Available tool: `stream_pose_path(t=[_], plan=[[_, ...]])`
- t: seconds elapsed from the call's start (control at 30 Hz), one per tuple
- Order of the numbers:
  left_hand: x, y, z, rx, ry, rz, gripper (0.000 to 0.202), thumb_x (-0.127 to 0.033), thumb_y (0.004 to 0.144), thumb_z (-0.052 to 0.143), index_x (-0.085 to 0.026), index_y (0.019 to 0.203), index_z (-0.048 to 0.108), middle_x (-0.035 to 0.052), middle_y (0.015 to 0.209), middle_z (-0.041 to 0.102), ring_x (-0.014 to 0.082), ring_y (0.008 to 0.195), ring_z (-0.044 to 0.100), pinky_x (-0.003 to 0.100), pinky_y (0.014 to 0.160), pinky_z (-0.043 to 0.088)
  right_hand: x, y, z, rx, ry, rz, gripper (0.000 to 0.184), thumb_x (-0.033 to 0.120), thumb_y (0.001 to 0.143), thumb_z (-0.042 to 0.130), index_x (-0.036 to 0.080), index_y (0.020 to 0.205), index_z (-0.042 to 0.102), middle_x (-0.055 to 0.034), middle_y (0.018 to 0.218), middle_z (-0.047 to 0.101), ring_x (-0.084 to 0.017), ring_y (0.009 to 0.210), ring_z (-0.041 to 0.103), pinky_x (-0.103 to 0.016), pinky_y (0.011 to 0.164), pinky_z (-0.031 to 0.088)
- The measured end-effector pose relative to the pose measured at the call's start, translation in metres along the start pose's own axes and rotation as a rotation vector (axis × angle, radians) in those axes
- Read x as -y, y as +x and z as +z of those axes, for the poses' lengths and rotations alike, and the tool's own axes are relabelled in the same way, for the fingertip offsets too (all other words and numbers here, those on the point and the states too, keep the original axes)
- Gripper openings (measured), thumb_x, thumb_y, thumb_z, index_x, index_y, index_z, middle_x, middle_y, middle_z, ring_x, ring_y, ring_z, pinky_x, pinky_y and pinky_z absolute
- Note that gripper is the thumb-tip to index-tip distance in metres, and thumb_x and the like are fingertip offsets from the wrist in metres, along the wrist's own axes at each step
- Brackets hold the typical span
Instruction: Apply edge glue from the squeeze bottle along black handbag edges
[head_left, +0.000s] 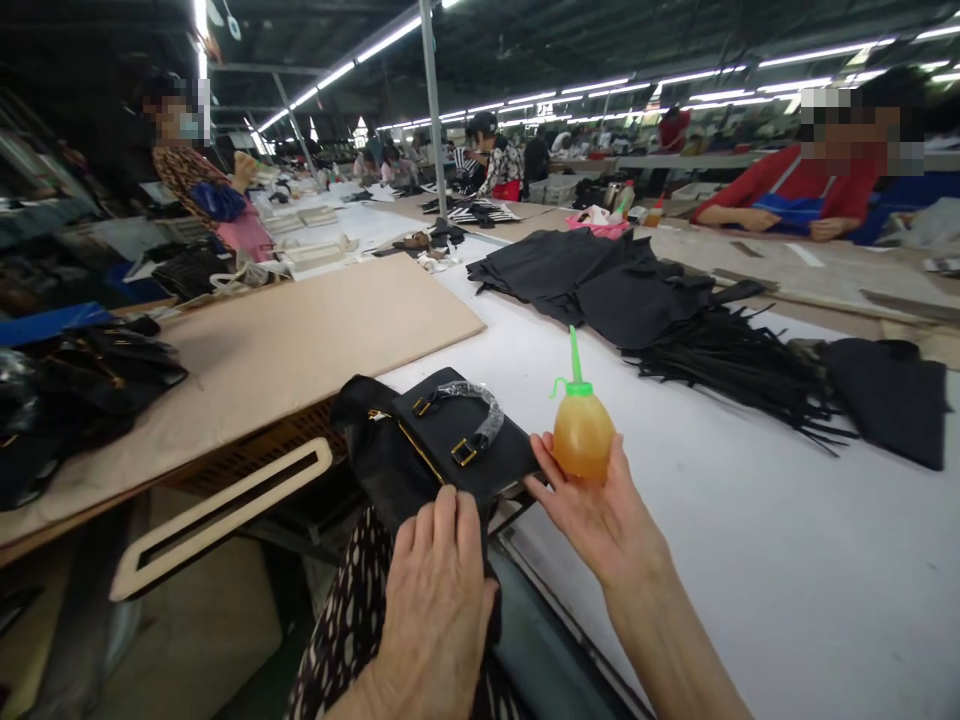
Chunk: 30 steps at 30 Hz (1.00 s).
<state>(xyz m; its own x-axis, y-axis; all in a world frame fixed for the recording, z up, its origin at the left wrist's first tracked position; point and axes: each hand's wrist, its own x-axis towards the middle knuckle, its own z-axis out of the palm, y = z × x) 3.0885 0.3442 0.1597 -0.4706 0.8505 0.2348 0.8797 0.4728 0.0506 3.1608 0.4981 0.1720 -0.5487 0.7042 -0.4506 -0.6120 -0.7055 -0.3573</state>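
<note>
Currently, the right hand [609,532] cradles an amber, green-spouted plastic bottle [583,436], while the left hand [439,585] grasps a black, gold-zipped bag [444,426] at the white tabletop [757,560]'s near-left edge.

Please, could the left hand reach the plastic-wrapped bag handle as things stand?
Probably yes: the left hand touches the black bag beside its zipper, and nothing seems to block the way to the handle.

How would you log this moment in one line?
left hand: on black bag near gold zipper | right hand: holding amber squeeze bottle upright, green spout up | beyond: black pieces on white table
</note>
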Motion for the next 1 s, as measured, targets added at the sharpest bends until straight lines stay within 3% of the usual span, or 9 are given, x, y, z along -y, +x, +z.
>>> stream_pose_path(t=[0.1, 0.2, 0.33, 0.5, 0.6, 0.7, 0.8, 0.87, 1.0], plan=[[0.014, 0.004, -0.008, 0.239, -0.047, -0.067, 0.021, -0.013, 0.075, 0.052, -0.017, 0.093, 0.061, 0.0072, 0.096, 0.06, 0.0258, 0.088, 0.058, 0.043, 0.08, 0.048, -0.003, -0.002, -0.005, -0.019, 0.023, 0.004, 0.035, 0.049, 0.089, 0.048, 0.02, 0.102, 0.059, -0.0071, 0.095, 0.064, -0.025, 0.11, 0.053, -0.054, 0.09, 0.045], [0.026, 0.01, -0.011, 0.358, -0.205, -0.039, 0.022, -0.006, 0.074, 0.044, -0.02, 0.081, 0.06, 0.0035, 0.095, 0.059, 0.0198, 0.082, 0.06, 0.032, 0.071, 0.049, -0.004, -0.005, -0.012, -0.01, 0.021, 0.031, 0.032, 0.047, 0.089, 0.049, 0.021, 0.104, 0.059, -0.0072, 0.098, 0.064, -0.025, 0.111, 0.052, -0.054, 0.091, 0.044], [0.038, 0.015, -0.014, 0.175, -0.33, -0.004, 0.025, -0.002, 0.074, 0.038, -0.02, 0.077, 0.055, 0.0017, 0.105, 0.057, 0.0135, 0.08, 0.06, 0.025, 0.069, 0.045, -0.003, -0.005, -0.021, -0.01, 0.017, 0.056, 0.03, 0.046, 0.089, 0.05, 0.021, 0.102, 0.061, -0.0075, 0.097, 0.064, -0.026, 0.109, 0.054, -0.052, 0.092, 0.044], [0.056, 0.03, -0.038, 0.036, -0.148, 0.106, 0.026, 0.001, 0.073, 0.03, -0.02, 0.071, 0.047, 0.0012, 0.072, 0.054, 0.0162, 0.066, 0.053, 0.027, 0.055, 0.036, -0.012, -0.012, -0.019, 0.006, 0.03, 0.128, 0.029, 0.045, 0.089, 0.049, 0.022, 0.103, 0.062, -0.0066, 0.091, 0.065, -0.029, 0.111, 0.051, -0.058, 0.094, 0.04], [0.07, 0.047, -0.058, -0.029, -0.05, 0.112, 0.028, 0.001, 0.07, 0.03, -0.02, 0.079, 0.045, 0.0013, 0.068, 0.054, 0.0181, 0.063, 0.052, 0.028, 0.053, 0.031, -0.02, -0.019, -0.01, 0.044, 0.043, 0.154, 0.03, 0.044, 0.09, 0.048, 0.021, 0.102, 0.063, -0.009, 0.094, 0.065, -0.029, 0.113, 0.05, -0.06, 0.094, 0.038], [0.083, 0.066, -0.066, -0.058, -0.084, 0.03, 0.03, -0.001, 0.071, 0.03, -0.02, 0.091, 0.044, 0.0012, 0.069, 0.056, 0.0195, 0.063, 0.055, 0.028, 0.053, 0.031, -0.023, -0.023, -0.003, 0.066, 0.045, 0.198, 0.034, 0.046, 0.09, 0.048, 0.017, 0.098, 0.065, -0.0119, 0.093, 0.067, -0.029, 0.113, 0.05, -0.06, 0.095, 0.037], [0.094, 0.084, -0.06, -0.067, -0.245, -0.036, 0.035, -0.004, 0.071, 0.032, -0.02, 0.099, 0.044, 0.0002, 0.07, 0.058, 0.0193, 0.066, 0.057, 0.028, 0.059, 0.036, -0.02, -0.019, -0.001, 0.071, 0.03, 0.213, 0.038, 0.048, 0.089, 0.048, 0.015, 0.095, 0.067, -0.0134, 0.094, 0.068, -0.028, 0.111, 0.052, -0.061, 0.097, 0.035], [0.098, 0.093, -0.055, -0.071, -0.356, -0.011, 0.035, -0.004, 0.07, 0.033, -0.02, 0.098, 0.046, -0.0002, 0.069, 0.057, 0.0181, 0.068, 0.057, 0.028, 0.064, 0.039, -0.017, -0.015, -0.002, 0.073, 0.017, 0.222, 0.041, 0.05, 0.089, 0.046, 0.015, 0.093, 0.068, -0.0134, 0.095, 0.068, -0.028, 0.109, 0.054, -0.061, 0.098, 0.034], [0.1, 0.103, -0.057, -0.033, -0.468, 0.163, 0.031, -0.009, 0.072, 0.037, -0.021, 0.098, 0.05, -0.0015, 0.069, 0.057, 0.0162, 0.068, 0.056, 0.027, 0.067, 0.041, -0.014, -0.007, -0.009, 0.103, -0.055, 0.192, 0.04, 0.049, 0.088, 0.048, 0.015, 0.091, 0.069, -0.0129, 0.093, 0.069, -0.027, 0.106, 0.056, -0.054, 0.098, 0.038]])
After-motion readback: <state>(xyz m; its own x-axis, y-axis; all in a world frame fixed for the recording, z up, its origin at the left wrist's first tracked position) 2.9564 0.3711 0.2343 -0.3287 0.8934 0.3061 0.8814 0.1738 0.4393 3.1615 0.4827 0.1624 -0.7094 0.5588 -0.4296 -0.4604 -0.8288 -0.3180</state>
